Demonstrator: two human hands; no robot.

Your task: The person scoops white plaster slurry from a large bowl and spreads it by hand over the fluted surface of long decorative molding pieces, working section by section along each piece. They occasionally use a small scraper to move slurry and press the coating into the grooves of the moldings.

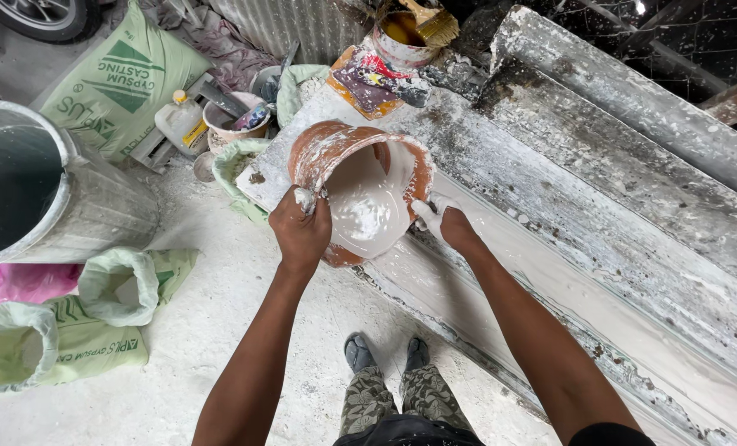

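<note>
Both hands grip a tilted, plaster-smeared terracotta-coloured round plastic bucket [360,186] over the long white-crusted bench [599,272], the left hand [300,227] closed on its near rim, the right hand [441,221] clasping the opposite rim.

Plaster-smeared terracotta-coloured bucket [360,190] tilted on long plaster-crusted mould [566,239], large metal drum [46,190] far left, green gypsum sacks [79,322] on floor near left

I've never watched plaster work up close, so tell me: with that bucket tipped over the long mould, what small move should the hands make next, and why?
Probably tilt the orange bucket a little further. The left hand grips its rim and the right hand steadies the other side, yet white mix still coats the inside, pooled near the lower lip over the long mould.
</note>
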